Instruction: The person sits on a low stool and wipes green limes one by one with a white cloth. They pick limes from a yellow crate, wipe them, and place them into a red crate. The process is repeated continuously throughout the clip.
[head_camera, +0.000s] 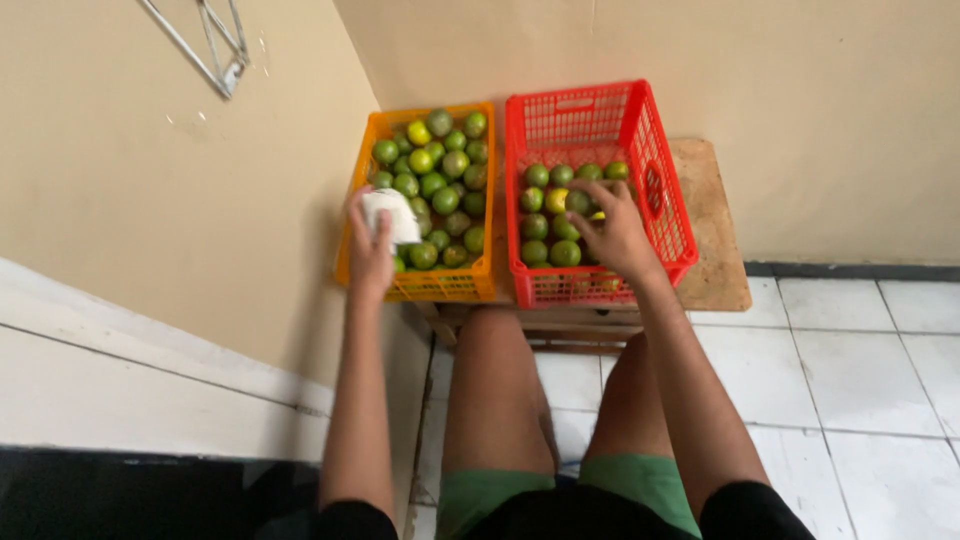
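Observation:
My left hand (370, 250) holds a crumpled white cloth (392, 217) over the front left of the orange crate (484, 285), which is full of green limes (446, 170). My right hand (612, 230) reaches into the red crate (668, 190), its fingers closed on a green lime (578, 202) among the limes (545, 225) lying in the crate's lower half. Both crates stand side by side on a low wooden board (720, 250).
Beige walls meet in a corner behind the crates. A white ledge (120, 370) runs along the left. White floor tiles (860, 380) lie to the right. My bare knees (500, 340) are just in front of the crates. A metal bracket (215, 50) hangs on the left wall.

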